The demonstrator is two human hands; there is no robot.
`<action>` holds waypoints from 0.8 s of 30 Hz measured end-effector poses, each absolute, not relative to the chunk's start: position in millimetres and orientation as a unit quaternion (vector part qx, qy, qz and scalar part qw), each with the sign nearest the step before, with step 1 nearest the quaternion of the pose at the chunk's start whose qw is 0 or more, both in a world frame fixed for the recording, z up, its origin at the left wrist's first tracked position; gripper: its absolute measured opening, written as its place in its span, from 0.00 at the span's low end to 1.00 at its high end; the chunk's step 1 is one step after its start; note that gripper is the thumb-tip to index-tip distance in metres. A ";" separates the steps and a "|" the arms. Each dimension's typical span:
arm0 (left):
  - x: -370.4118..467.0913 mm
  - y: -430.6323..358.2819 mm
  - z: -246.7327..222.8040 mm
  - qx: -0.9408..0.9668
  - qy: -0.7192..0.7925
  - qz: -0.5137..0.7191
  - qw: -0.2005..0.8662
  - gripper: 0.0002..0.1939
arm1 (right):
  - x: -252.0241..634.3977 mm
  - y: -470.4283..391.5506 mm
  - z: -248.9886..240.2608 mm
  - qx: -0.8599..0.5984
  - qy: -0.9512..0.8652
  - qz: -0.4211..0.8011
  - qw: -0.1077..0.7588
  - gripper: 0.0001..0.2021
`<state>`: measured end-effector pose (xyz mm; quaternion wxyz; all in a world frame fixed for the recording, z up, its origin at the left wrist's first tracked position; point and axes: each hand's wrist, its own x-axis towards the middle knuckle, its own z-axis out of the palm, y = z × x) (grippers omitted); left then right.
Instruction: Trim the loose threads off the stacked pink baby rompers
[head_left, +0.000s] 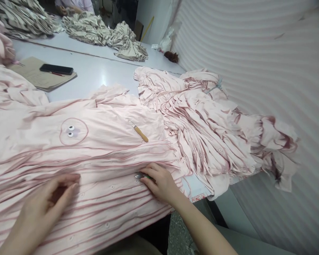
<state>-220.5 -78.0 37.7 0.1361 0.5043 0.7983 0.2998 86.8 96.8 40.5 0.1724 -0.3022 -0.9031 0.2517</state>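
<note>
A layered stack of pale pink garments (103, 120) with darker pink piping and small buttons lies spread before me. My right hand (159, 182) rests low over the stack, closed around small thread snips (139, 175) whose metal blades point left. Over the left part of the layered button fronts is my left hand (50, 202), thumb and fingertips brought together; whatever may be between them is too small to make out. Higher on the top garment sits a seam ripper (140, 134) with a yellowish handle. Left of it is a round outlined patch (73, 131) with two googly eyes.
More pink garments (202, 120) are heaped to the right, partly over the table edge. A dark phone (56, 69) lies on a paper pad (29, 76). Greyish-beige garment piles (85, 28) stand at the back, near a person (77, 6). Striped sheeting (255, 63) hangs at right.
</note>
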 end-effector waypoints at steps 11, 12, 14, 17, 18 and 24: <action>-167.2 -53.8 36.0 0.631 0.722 0.248 0.134 0.11 | 39.5 68.5 45.7 -0.224 -0.934 0.223 0.166 0.06; -167.0 -54.6 36.3 0.634 0.720 0.248 0.132 0.11 | 36.2 66.5 46.5 -0.218 -0.940 0.211 0.157 0.06; -171.6 -58.8 38.1 0.641 0.715 0.249 0.124 0.11 | 32.9 64.7 48.3 -0.211 -0.949 0.189 0.142 0.05; -187.3 -70.2 41.0 0.638 0.722 0.251 0.097 0.11 | 32.3 64.4 49.7 -0.206 -0.954 0.177 0.130 0.04; -193.3 -74.9 41.3 0.630 0.728 0.254 0.091 0.11 | 32.1 64.3 49.3 -0.205 -0.954 0.180 0.128 0.05; -219.3 -99.0 35.3 0.591 0.753 0.273 0.097 0.12 | 27.6 61.9 42.0 -0.228 -0.934 0.238 0.135 0.06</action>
